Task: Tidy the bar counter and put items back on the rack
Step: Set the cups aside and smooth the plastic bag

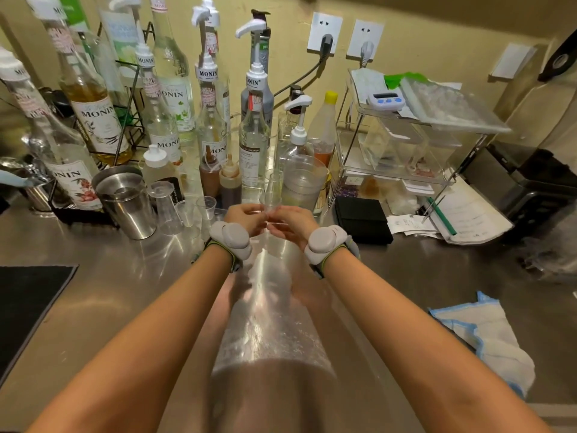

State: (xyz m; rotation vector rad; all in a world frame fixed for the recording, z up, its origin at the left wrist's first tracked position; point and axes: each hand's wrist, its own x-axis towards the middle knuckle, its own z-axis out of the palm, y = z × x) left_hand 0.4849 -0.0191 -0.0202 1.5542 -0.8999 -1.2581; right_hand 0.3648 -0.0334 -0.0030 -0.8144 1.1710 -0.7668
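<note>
Both hands meet above the stainless steel counter (131, 285), left hand (246, 217) and right hand (292, 225) pinching a small clear plastic measuring cup (271, 195) that rises from their closed fingertips.

We read MONIN on the front label of the amber syrup bottle (93, 117) at ten o'clock, and again, cut to "ONIN", on the leaning bottle (67, 170) at nine o'clock. The same brand shows on the mint-leaf bottle (175, 89) at eleven o'clock, and on the neck bands of two pump bottles (208, 98) (255, 120) near twelve o'clock. The timer (385, 100) at one o'clock is too small for us to read.
</note>
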